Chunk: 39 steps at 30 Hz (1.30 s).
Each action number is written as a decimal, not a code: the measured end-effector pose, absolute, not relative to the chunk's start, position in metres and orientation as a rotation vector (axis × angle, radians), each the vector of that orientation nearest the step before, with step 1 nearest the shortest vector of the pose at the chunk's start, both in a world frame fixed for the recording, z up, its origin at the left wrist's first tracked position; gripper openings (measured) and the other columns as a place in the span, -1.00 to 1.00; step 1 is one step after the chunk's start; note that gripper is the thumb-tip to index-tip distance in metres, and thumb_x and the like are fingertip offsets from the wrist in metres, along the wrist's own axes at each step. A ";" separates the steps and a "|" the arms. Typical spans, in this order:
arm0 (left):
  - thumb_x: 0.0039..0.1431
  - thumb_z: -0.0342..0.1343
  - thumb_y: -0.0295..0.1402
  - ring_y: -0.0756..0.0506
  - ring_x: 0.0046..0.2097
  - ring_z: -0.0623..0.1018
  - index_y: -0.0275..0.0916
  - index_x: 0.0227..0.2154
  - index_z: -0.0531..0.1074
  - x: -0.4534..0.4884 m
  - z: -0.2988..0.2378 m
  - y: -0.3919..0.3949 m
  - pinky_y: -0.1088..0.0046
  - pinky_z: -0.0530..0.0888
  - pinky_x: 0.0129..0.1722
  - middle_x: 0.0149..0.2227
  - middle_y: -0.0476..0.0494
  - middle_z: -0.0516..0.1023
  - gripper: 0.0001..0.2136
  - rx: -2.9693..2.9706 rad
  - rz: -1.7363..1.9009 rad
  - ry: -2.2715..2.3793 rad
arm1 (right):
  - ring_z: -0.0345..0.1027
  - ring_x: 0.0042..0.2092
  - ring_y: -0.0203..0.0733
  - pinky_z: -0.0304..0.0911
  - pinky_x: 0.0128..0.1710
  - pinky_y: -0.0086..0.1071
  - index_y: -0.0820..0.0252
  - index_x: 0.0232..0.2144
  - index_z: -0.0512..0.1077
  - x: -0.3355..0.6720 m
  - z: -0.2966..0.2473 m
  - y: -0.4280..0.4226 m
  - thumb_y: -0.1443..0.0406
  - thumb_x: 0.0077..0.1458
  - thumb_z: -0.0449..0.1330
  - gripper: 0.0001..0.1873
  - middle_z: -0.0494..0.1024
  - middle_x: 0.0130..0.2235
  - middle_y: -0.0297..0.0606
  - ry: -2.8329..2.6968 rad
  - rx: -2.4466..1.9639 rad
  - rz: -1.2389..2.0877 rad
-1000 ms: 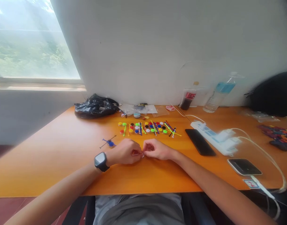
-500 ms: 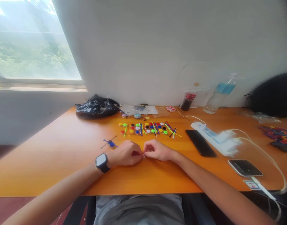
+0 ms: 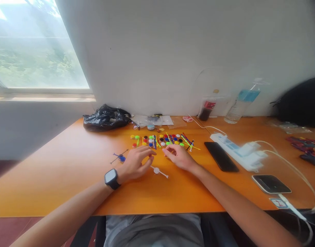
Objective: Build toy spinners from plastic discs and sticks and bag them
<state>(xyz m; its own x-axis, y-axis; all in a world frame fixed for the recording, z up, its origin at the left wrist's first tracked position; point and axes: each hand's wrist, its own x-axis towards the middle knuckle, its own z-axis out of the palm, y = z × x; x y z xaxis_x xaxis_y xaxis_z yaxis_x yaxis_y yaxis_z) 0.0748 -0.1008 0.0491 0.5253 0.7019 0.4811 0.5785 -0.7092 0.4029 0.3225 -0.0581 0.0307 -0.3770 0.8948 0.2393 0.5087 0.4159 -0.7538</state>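
On the table in front of me lies a white spinner (image 3: 156, 170), a round disc on a white arrow-shaped strip. My left hand (image 3: 138, 160) is open just beyond its left end, fingers spread and thumb apart, holding nothing. My right hand (image 3: 180, 157) hovers at the front of the coloured pieces, its fingers loosely bent and apart; nothing shows in them. Those pieces are small round discs (image 3: 161, 140) and thin arrow strips (image 3: 188, 140) in several colours, partly hidden by both hands. Left of my left hand rests a blue spinner (image 3: 121, 158) with dark and blue arrows.
A black plastic bag (image 3: 106, 118) lies at the back left. To the right are a black phone (image 3: 221, 156), a white power strip (image 3: 233, 149) with cables and a second device (image 3: 271, 184). A water bottle (image 3: 236, 111) and a dark drink bottle (image 3: 207, 110) stand by the wall.
Both hands have come apart and let go of the white spinner, which now lies on the table. My right hand has moved up toward the coloured pieces; my left has opened.
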 end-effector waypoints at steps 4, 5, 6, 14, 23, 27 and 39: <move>0.27 0.08 -0.37 -0.19 -0.15 0.58 -0.19 -0.11 0.53 0.069 0.049 -0.096 0.29 0.47 -0.14 -0.16 -0.19 0.62 -0.80 2.597 0.954 1.059 | 0.37 -0.39 -0.18 0.17 -0.39 -0.35 0.19 -0.41 0.52 0.321 0.033 -0.060 0.01 0.32 0.17 -0.58 0.62 -0.36 -0.19 -2.006 -1.231 0.742; 0.21 0.13 -0.36 -0.19 -0.16 0.58 -0.19 -0.10 0.53 0.069 0.048 -0.096 0.29 0.47 -0.16 -0.16 -0.18 0.62 -0.78 2.624 0.907 1.019 | 0.36 -0.40 -0.18 0.17 -0.39 -0.35 0.19 -0.41 0.52 0.322 0.033 -0.060 0.01 0.32 0.17 -0.58 0.62 -0.36 -0.20 -2.011 -1.239 0.735; 0.16 0.17 -0.35 -0.19 -0.18 0.58 -0.19 -0.08 0.54 0.069 0.048 -0.095 0.30 0.47 -0.18 -0.17 -0.17 0.63 -0.75 2.646 0.856 0.975 | 0.36 -0.40 -0.18 0.17 -0.39 -0.35 0.19 -0.42 0.52 0.322 0.033 -0.060 0.00 0.32 0.17 -0.58 0.62 -0.37 -0.20 -2.015 -1.245 0.731; 0.29 0.16 -0.33 -0.11 -0.27 0.59 -0.17 -0.25 0.61 0.077 0.036 -0.092 0.38 0.45 -0.26 -0.30 -0.14 0.65 -0.87 2.705 0.700 0.928 | 0.39 -0.35 -0.15 0.22 -0.36 -0.34 0.18 -0.42 0.50 0.324 0.021 -0.054 -0.01 0.31 0.18 -0.57 0.60 -0.36 -0.19 -2.019 -1.201 0.787; 0.35 0.17 -0.12 -0.19 -0.12 0.61 -0.16 -0.09 0.58 0.079 0.034 -0.090 0.30 0.52 -0.14 -0.14 -0.20 0.65 -0.75 2.634 0.896 1.219 | 0.29 -0.49 -0.31 0.18 -0.54 -0.41 0.14 -0.17 0.47 0.321 0.024 -0.055 -0.10 0.29 0.16 -0.56 0.58 -0.11 -0.19 -1.855 -1.158 0.928; 0.47 0.00 -0.17 -0.18 -0.07 0.58 -0.14 0.03 0.52 0.077 0.041 -0.092 0.27 0.49 -0.03 -0.09 -0.20 0.61 -0.72 2.550 1.002 1.236 | 0.26 -0.55 -0.35 0.16 -0.63 -0.43 0.08 -0.10 0.42 0.321 0.025 -0.054 -0.17 0.26 0.15 -0.51 0.58 -0.04 -0.20 -1.754 -1.173 1.060; 0.50 -0.06 -0.23 -0.21 -0.01 0.51 -0.16 0.07 0.47 0.075 0.048 -0.094 0.23 0.43 0.04 -0.04 -0.22 0.56 -0.73 2.524 1.045 1.148 | -0.01 -0.54 -0.26 -0.07 -0.50 -0.31 0.18 -0.56 0.47 0.329 0.027 -0.046 -0.30 0.24 0.04 -0.26 0.10 -0.62 -0.38 -1.605 -1.222 0.921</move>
